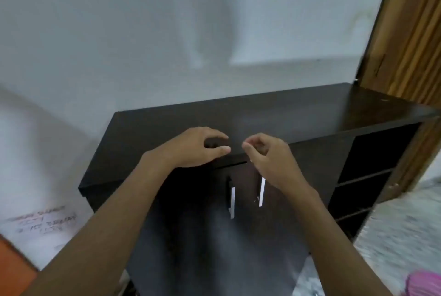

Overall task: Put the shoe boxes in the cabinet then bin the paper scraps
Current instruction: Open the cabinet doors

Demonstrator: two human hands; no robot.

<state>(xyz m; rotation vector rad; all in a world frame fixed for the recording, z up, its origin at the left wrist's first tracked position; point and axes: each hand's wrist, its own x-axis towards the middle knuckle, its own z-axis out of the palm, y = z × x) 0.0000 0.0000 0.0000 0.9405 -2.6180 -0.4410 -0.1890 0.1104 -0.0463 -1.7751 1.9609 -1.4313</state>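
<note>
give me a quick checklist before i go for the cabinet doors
1. Left hand free: ok, curled over the top front edge of the dark brown wooden cabinet, holding nothing.
2. Right hand free: ok, fingers loosely curled, empty.
3. Two silver bar handles reachable: ok, just below both hands.
4. Doors open: not ok, they look shut, perhaps a slight gap at the top.
5. Open side shelves have room: ok, nothing visible on them.
6. Shoe boxes and paper scraps located: cannot tell, none in view.
</note>
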